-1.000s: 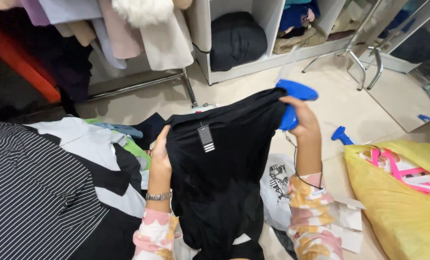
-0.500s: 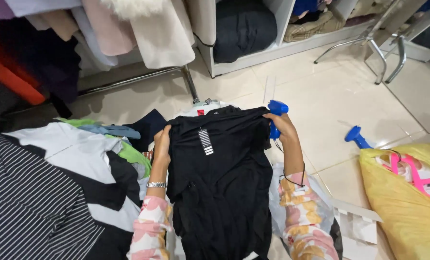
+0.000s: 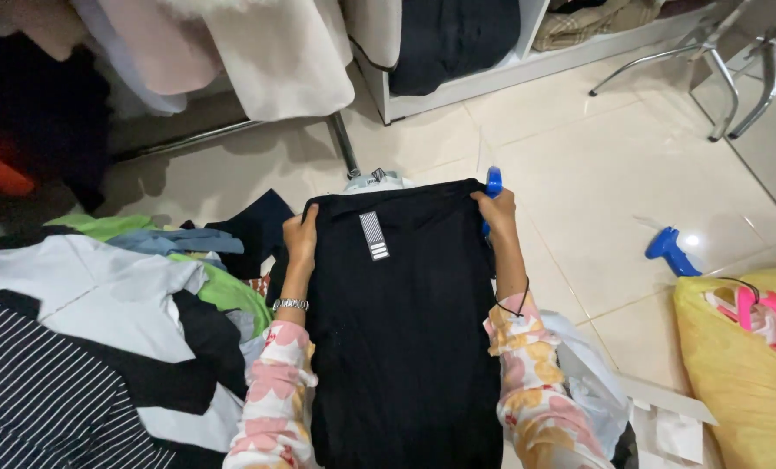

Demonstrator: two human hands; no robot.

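Between both hands [image 3: 397,230], black garment [image 3: 401,347], striped tag [image 3: 373,235] at collar

clothes pile [image 3: 101,330] left, yellow bag [image 3: 744,382] right

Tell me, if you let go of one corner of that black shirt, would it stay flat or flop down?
It would probably flop. The black shirt hangs limp between the left hand and right hand, sagging slightly between them, so it looks soft, not stiff. It seems light, since fingertips alone pinch its top edge. The smooth cloth might slip from a loose grip.
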